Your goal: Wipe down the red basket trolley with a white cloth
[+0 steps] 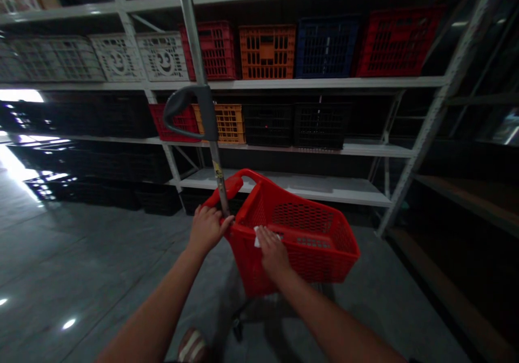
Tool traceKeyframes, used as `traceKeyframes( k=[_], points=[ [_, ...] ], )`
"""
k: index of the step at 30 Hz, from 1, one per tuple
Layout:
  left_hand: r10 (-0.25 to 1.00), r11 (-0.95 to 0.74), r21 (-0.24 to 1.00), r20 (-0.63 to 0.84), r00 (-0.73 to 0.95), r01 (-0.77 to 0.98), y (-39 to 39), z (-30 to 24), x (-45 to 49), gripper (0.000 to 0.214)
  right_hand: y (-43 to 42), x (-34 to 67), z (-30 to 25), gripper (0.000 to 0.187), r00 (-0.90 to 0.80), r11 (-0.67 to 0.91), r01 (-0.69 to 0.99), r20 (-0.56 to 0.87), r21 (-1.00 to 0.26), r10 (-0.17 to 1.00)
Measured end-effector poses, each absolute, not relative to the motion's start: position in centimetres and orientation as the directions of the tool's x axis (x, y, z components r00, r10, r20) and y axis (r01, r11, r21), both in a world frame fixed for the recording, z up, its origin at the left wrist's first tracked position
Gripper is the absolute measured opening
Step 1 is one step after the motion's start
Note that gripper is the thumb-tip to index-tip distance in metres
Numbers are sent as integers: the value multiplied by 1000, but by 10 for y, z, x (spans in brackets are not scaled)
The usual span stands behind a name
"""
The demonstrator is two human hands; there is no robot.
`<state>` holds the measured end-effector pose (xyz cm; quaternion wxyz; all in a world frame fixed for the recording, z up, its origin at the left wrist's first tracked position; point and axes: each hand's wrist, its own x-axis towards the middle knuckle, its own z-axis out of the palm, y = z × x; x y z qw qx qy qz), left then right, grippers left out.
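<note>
A small red plastic shopping cart (300, 249) stands in front of me, its mesh basket pointing right. My left hand (208, 227) is closed around the near end of the cart's red handle, beside a metal pole (214, 168) that rises there. A grey loop grip (208, 113) sits higher on that pole. On the basket's near rim lies my right hand (272, 250), pressing a white cloth or tissue (257, 237) against the red plastic. Most of the white piece is hidden under my fingers.
Behind the cart runs a metal shelf rack (316, 85) with several plastic crates, among them an orange crate (267, 52) and a blue crate (327, 47). Black crates (267, 125) sit lower. One upright post (430, 114) stands to the right. My foot (193, 347) shows below.
</note>
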<state>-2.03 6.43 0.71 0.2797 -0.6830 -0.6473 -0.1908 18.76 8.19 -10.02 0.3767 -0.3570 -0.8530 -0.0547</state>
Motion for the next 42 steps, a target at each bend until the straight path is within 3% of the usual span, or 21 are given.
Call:
traceKeyframes(
  k=[6, 11, 14, 19, 22, 25, 28, 36, 39, 42],
  points=[
    [790, -17, -154, 603, 108, 988, 71, 8, -27, 46, 83, 344, -154, 69, -392, 570, 818, 651, -78, 650],
    [790, -2, -182, 602, 113, 983, 75, 5, -26, 46, 85, 406, -169, 68, -193, 403, 895, 646, -192, 738],
    [795, -13, -178, 595, 118, 984, 76, 5, -25, 47, 88, 361, -160, 63, -164, 439, 862, 679, -254, 716],
    [796, -1, -192, 594, 117, 981, 74, 5, -22, 50, 89, 197, -106, 53, -358, 671, 675, 659, -307, 662],
    [796, -1, -196, 594, 119, 981, 73, 7, -24, 51, 85, 122, -72, 49, -367, 714, 596, 667, -366, 648],
    [806, -23, -178, 579, 123, 984, 74, 9, -30, 50, 81, 106, -61, 50, -437, 768, 558, 676, -313, 593],
    [813, -37, -165, 568, 126, 986, 75, 9, -37, 49, 81, 145, -75, 53, -504, 787, 580, 667, -211, 549],
    [820, -68, -190, 548, 163, 979, 91, 5, -53, 49, 79, 344, -148, 67, -476, 654, 755, 641, -53, 602],
    [827, -83, -179, 537, 168, 980, 95, 5, -54, 47, 84, 405, -160, 67, -339, 515, 849, 624, -121, 704],
    [716, 32, -38, 698, 4, 999, 86, 2, -38, 51, 92, 431, -167, 60, -141, 365, 897, 621, -250, 771]
  ],
)
